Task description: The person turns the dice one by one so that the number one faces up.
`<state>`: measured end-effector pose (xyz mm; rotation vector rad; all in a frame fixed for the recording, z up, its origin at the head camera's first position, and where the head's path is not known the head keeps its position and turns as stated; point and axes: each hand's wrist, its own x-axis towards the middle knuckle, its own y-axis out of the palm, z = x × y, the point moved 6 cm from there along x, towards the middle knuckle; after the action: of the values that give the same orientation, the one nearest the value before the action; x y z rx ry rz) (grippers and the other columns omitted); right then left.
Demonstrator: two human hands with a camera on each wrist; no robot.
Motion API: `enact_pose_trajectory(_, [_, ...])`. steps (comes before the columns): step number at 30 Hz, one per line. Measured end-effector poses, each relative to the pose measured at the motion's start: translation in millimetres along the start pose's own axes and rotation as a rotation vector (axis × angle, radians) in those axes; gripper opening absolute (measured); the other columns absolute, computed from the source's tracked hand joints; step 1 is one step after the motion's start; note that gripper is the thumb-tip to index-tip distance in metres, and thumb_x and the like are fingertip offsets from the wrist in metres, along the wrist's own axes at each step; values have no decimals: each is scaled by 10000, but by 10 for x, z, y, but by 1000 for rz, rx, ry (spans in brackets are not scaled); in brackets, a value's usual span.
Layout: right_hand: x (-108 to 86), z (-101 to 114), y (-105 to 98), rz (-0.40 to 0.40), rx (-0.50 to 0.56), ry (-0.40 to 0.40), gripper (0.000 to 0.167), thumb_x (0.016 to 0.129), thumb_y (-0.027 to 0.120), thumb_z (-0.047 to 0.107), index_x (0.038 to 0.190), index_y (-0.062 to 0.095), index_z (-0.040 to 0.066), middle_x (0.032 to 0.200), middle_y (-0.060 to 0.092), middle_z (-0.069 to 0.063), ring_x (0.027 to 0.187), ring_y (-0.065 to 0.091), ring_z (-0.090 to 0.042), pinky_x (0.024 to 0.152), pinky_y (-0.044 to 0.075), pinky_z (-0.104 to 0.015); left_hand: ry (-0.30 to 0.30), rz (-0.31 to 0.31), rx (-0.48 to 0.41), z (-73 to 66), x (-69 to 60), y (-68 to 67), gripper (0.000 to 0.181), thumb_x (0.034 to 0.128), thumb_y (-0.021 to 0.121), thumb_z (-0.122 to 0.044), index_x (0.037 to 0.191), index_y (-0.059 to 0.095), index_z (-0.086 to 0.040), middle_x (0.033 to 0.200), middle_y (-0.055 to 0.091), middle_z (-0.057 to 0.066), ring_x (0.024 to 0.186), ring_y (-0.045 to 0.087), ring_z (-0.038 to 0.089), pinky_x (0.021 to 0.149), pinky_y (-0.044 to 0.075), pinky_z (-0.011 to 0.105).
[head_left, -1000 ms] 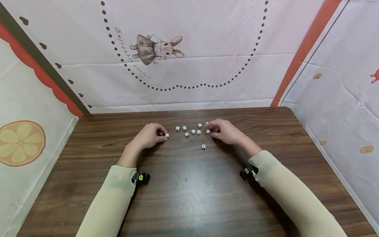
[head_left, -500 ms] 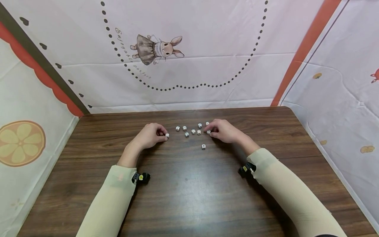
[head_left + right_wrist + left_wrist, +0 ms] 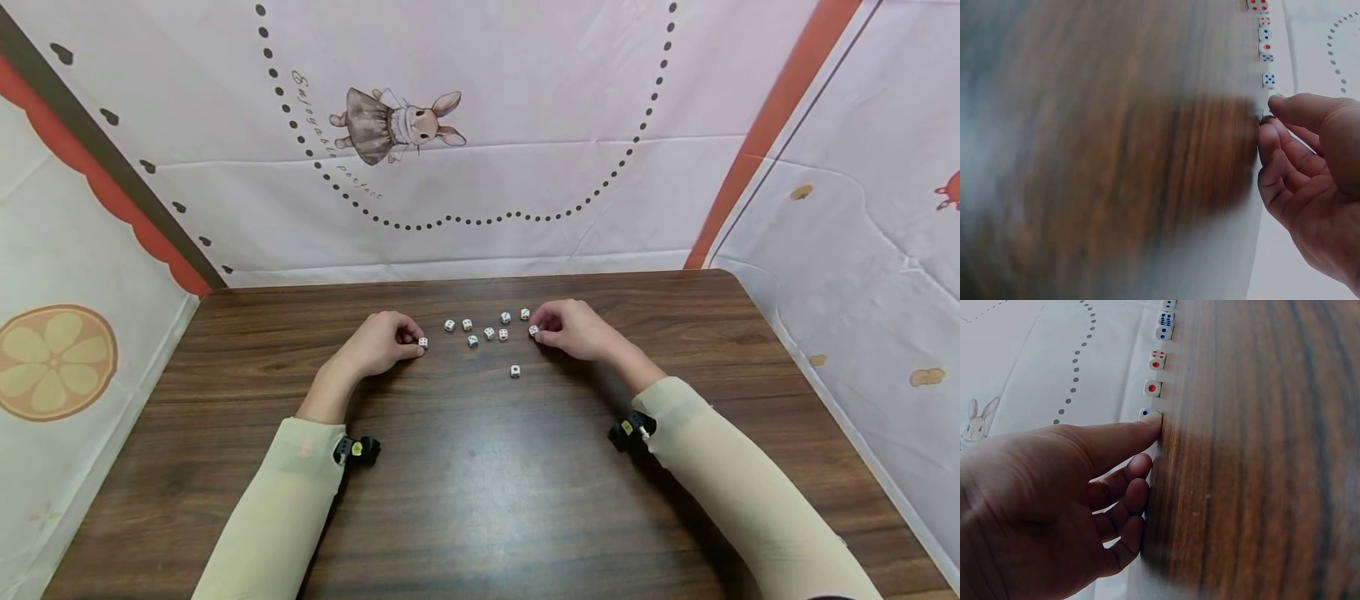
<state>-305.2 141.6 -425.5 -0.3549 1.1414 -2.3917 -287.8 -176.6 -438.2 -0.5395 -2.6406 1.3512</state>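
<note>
My left hand [image 3: 378,343] rests at the left end of a scatter of small white dice and pinches a die [image 3: 423,342] between thumb and fingers. In the left wrist view the thumb tip covers part of that die [image 3: 1145,414]. At the right end, my right hand [image 3: 576,330] holds another die [image 3: 533,331] at its fingertips. The right wrist view hides nearly all of it behind the thumb and fingers. Between the hands lie several loose dice, among them a die [image 3: 489,333] in the middle and a die [image 3: 525,314] beside the right fingers.
Closer to me than the others, one die [image 3: 514,371] lies alone, a single dot on top. The dark wood-grain table [image 3: 465,492] ends at a straight far edge. Behind it hangs a white printed cloth [image 3: 525,83] with a rabbit picture.
My right hand has taken a die from the right end of the scatter and drawn it slightly to the right. The left hand has stayed in place.
</note>
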Motion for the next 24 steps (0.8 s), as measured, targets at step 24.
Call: enact_pose_trajectory(24, [-17, -244, -114, 13, 56, 101, 176, 919, 831, 108, 1065, 761, 41, 903, 673, -15, 854, 597, -170, 824, 469, -353, 2, 6, -6, -2, -3, -14, 102, 948, 816, -144, 1015, 766, -86, 912, 684, 22, 868, 606, 194, 813, 480, 378])
